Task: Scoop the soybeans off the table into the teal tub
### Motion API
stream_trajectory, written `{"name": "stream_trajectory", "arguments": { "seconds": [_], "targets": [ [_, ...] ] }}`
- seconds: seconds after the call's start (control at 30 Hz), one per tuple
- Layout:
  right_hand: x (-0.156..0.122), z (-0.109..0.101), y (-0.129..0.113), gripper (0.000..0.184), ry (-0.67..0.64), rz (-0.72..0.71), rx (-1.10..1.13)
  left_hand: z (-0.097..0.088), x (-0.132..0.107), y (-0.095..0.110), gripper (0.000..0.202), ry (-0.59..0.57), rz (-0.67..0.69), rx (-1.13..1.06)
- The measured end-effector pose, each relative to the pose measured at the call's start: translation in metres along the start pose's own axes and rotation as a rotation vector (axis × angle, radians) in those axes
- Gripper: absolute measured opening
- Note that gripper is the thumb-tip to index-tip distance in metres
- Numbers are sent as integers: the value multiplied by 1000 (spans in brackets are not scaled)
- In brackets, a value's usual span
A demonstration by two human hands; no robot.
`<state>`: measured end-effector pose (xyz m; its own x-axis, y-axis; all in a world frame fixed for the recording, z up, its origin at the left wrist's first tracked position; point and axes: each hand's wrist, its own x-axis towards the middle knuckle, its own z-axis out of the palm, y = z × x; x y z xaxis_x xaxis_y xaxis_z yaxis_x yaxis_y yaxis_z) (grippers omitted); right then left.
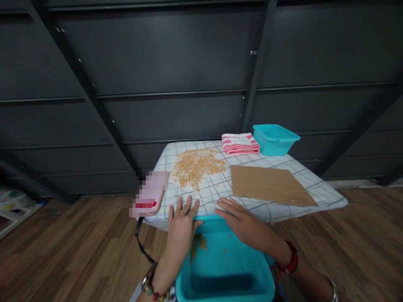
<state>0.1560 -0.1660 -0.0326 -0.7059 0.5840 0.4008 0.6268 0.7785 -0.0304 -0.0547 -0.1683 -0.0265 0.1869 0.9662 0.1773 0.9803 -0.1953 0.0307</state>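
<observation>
My left hand (182,224) lies at the front edge of the table, fingers spread over the checked cloth and thumb by the rim of a turquoise plastic basin (226,272). My right hand (242,220) reaches across the basin's far right corner, its fingers stretched out and pointing left; whether it touches the rim I cannot tell. Inside the basin, a small cluster of soybeans (199,243) sits at the left, with a few loose ones farther right. Beyond my hands, many pale yellow soybeans (195,165) are scattered on the cloth. Neither hand holds anything.
A flat piece of brown cardboard (270,184) lies on the table's right side. Behind it are a folded pink-and-white towel (239,144) and a second turquoise basin (275,140). A pink phone (151,193) with a black strap rests at the left edge. Dark panels stand behind.
</observation>
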Motion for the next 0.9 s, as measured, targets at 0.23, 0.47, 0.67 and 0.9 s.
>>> {"name": "stream_trajectory", "arguments": {
  "seconds": [0.23, 0.47, 0.67, 0.9],
  "targets": [
    [1, -2, 2, 36, 11, 8, 98, -9, 1, 5, 52, -90, -48, -27],
    [0, -3, 3, 36, 1, 58, 151, -5, -1, 2, 52, -31, -21, -35],
    [0, -2, 4, 36, -28, 83, 205, -6, -2, 2, 52, -25, -38, -56],
    [1, -3, 3, 36, -36, 87, 210, -1, -2, 0, 52, 27, -20, -64]
  ]
}}
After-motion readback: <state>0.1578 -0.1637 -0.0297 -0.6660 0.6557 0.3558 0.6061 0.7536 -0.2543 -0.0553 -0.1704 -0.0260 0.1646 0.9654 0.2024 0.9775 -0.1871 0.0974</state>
